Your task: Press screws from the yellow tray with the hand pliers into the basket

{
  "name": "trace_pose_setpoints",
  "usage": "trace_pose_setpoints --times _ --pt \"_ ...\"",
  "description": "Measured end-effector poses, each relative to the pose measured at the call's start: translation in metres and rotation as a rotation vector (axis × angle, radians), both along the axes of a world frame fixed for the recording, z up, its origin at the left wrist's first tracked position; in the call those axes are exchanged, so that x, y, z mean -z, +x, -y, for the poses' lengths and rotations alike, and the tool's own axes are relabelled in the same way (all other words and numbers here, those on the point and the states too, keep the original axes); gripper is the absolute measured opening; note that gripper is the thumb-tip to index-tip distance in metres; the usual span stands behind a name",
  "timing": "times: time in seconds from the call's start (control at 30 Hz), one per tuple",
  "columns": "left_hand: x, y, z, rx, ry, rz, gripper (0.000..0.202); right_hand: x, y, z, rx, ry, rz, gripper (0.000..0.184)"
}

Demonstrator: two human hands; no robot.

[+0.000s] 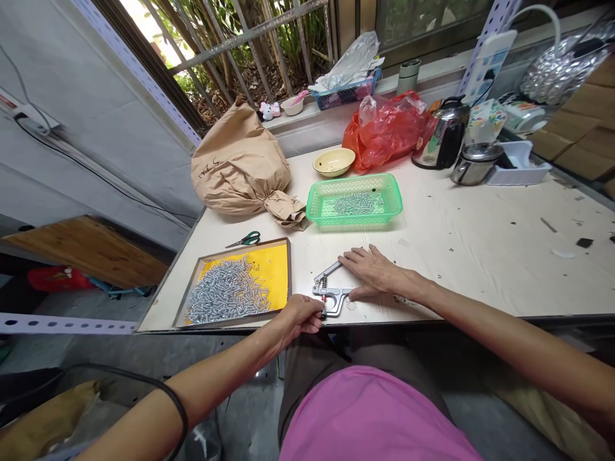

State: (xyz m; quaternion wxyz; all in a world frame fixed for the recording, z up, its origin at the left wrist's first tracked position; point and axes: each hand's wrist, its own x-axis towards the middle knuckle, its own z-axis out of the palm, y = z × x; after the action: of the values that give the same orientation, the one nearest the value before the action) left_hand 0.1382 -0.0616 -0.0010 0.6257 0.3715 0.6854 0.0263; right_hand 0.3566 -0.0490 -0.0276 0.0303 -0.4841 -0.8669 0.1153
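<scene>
A small metal hand press tool (329,292) lies near the table's front edge. My right hand (372,272) rests flat on its upper lever, fingers stretched forward. My left hand (300,315) is pinched at the tool's jaw end, holding a tiny part that I cannot make out. Left of it, a brown tray with a yellow floor (277,262) holds a heap of small silver screws (225,293). Behind the tool, a green plastic basket (391,192) contains several more silver pieces (358,203).
Green-handled scissors (246,240) lie behind the tray. A brown paper sack (240,163), a yellow bowl (333,161), a red plastic bag (389,128), a kettle (444,137) and a white tray (521,169) stand along the back. A barred window is behind.
</scene>
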Motion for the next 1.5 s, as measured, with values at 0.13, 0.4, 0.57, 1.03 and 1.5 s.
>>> trace_pose_setpoints --times 0.13,0.4,0.57,1.03,1.5 --pt "-0.002 -0.001 0.002 0.046 -0.004 -0.025 0.022 -0.013 -0.008 0.015 0.048 0.02 0.005 0.069" --pt "0.001 -0.006 0.015 0.656 1.003 -0.419 0.031 -0.012 -0.016 0.024 0.076 0.054 0.007 0.053" --pt "0.016 0.016 -0.004 0.995 1.263 -0.412 0.053 -0.005 -0.011 0.028 0.066 0.087 -0.083 0.055" --pt "0.015 0.042 -0.036 1.136 1.176 -0.447 0.025 -0.025 -0.009 0.004 0.108 -0.035 0.165 0.024" --pt "0.031 0.038 -0.029 0.928 1.269 -0.417 0.026 -0.019 0.008 -0.01 0.11 -0.008 0.044 0.038"
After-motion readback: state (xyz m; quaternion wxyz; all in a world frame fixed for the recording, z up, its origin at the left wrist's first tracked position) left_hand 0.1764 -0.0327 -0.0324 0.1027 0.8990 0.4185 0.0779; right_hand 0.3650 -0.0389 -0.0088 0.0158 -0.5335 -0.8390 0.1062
